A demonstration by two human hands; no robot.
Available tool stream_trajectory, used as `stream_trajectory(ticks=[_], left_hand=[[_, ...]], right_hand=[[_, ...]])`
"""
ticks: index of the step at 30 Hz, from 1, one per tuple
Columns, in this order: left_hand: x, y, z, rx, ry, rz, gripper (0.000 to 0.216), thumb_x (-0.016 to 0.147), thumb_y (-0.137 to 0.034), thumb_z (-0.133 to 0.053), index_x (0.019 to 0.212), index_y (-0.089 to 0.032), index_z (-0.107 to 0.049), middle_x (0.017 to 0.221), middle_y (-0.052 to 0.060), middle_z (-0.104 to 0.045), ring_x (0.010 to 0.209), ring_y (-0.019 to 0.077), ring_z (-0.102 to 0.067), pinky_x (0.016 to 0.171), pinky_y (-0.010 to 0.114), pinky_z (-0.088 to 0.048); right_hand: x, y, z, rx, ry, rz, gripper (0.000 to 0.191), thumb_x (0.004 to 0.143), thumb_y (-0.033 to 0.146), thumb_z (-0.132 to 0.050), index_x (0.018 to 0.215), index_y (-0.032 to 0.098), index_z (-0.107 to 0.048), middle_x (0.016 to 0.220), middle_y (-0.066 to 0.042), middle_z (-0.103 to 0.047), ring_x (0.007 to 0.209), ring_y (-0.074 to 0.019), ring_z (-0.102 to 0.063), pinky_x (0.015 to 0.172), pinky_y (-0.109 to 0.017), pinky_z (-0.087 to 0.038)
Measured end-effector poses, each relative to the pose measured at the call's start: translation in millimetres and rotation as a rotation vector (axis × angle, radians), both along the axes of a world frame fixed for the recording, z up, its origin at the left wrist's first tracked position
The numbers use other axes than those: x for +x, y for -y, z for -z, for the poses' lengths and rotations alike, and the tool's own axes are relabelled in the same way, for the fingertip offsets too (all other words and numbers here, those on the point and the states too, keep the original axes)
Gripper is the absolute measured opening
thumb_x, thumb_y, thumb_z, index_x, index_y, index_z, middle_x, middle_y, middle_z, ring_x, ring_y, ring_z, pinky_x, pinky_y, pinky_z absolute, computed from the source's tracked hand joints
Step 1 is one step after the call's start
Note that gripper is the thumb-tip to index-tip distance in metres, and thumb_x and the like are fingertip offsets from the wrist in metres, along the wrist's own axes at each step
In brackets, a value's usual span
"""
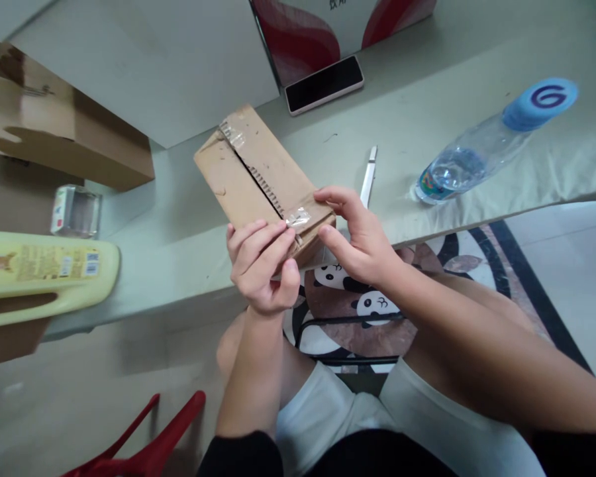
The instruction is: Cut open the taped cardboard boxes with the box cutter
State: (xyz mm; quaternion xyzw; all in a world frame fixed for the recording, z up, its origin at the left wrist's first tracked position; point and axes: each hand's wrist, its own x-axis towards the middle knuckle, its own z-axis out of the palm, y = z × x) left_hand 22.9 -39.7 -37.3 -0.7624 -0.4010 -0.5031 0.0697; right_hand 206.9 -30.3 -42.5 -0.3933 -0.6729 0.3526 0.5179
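Pale worktop [397,126] runs left to right across the scene. White box [153,59] at far left-centre; red-and-white box [298,33] just right of it, far side. Panda-print mat [328,324] on the near side, below worktop level, partly behind the person's arms and legs. Brown carton [112,149], far left, beside the white box. Yellow jug [79,285] at left, cut off by the view; label with printed text and square codes.

Cardboard box [278,152] at centre, over the worktop's near part, near end in both hands; cannot tell whether its underside touches the worktop. Long dark gap along the top seam, ragged cardboard edge beside it, clear tape across both ends.

Clear bottle [471,156] on the worktop at right, blue cap, some liquid low inside. Left hand [263,265]: fingers laid over the box's near-left edge, close together, thumb sticking out toward the near side; cannot tell if it grips. Right hand [360,238]: clamped on the near-right corner of the box, index on top, thumb lower at the end.

Phone [325,85] lies right in front of the red-and-white box, dark screen up. Clear container [82,215] between jug and carton. White knife [369,175] on the worktop, between box and bottle.
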Motion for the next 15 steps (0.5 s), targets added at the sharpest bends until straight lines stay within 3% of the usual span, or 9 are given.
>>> stream_trajectory(ticks=[3, 6, 10, 12, 15], left_hand=[[3, 1, -0.9, -0.005, 0.037, 0.001, 0.033, 0.082, -0.025, -0.056, 0.108, -0.025, -0.077, 0.104, 0.003, -0.077, 0.106, 0.0247, -0.065, 0.111, 0.047, -0.040], [5, 2, -0.6, -0.011, 0.052, -0.001, 0.031, 0.083, -0.025, -0.055, 0.105, -0.025, -0.077, 0.102, 0.004, -0.077, 0.104, 0.0248, -0.066, 0.109, 0.048, -0.042], [7, 2, -0.8, -0.024, 0.080, 0.005, 0.029, 0.083, -0.025, -0.057, 0.104, -0.025, -0.078, 0.101, 0.003, -0.077, 0.105, 0.0247, -0.065, 0.112, 0.049, -0.038], [7, 2, -1.3, -0.024, 0.083, 0.010, 0.029, 0.083, -0.025, -0.058, 0.104, -0.025, -0.077, 0.101, 0.003, -0.077, 0.105, 0.0244, -0.065, 0.112, 0.049, -0.038], [8, 3, -2.0, -0.024, 0.085, 0.010, 0.029, 0.083, -0.025, -0.057, 0.104, -0.025, -0.077, 0.101, 0.003, -0.077, 0.104, 0.0243, -0.065, 0.111, 0.049, -0.039]], right_hand=[[3, -1, -1.0, -0.005, 0.000, 0.000, 0.034, 0.098, 0.041, -0.048, 0.128, 0.025, -0.050, 0.127, -0.007, -0.062, 0.114, -0.0205, -0.062, 0.103, -0.040, -0.051], [11, -5, -2.8, -0.122, 0.062, 0.119, 0.039, 0.098, 0.042, -0.040, 0.130, 0.023, -0.050, 0.114, -0.007, -0.066, 0.101, -0.0206, -0.064, 0.093, -0.040, -0.052], [24, -11, -4.5, -0.383, 0.590, 0.325, 0.044, 0.091, 0.041, -0.048, 0.128, 0.022, -0.060, 0.114, -0.012, -0.063, 0.088, -0.0239, -0.062, 0.077, -0.040, -0.048], [28, -13, -4.1, -0.434, 0.851, 0.332, 0.044, 0.090, 0.042, -0.050, 0.127, 0.022, -0.063, 0.120, -0.016, -0.061, 0.091, -0.0277, -0.063, 0.074, -0.039, -0.044], [31, -14, -2.8, -0.429, 1.053, 0.298, 0.040, 0.092, 0.043, -0.048, 0.119, 0.020, -0.066, 0.110, -0.017, -0.065, 0.090, -0.0298, -0.063, 0.071, -0.038, -0.041]])
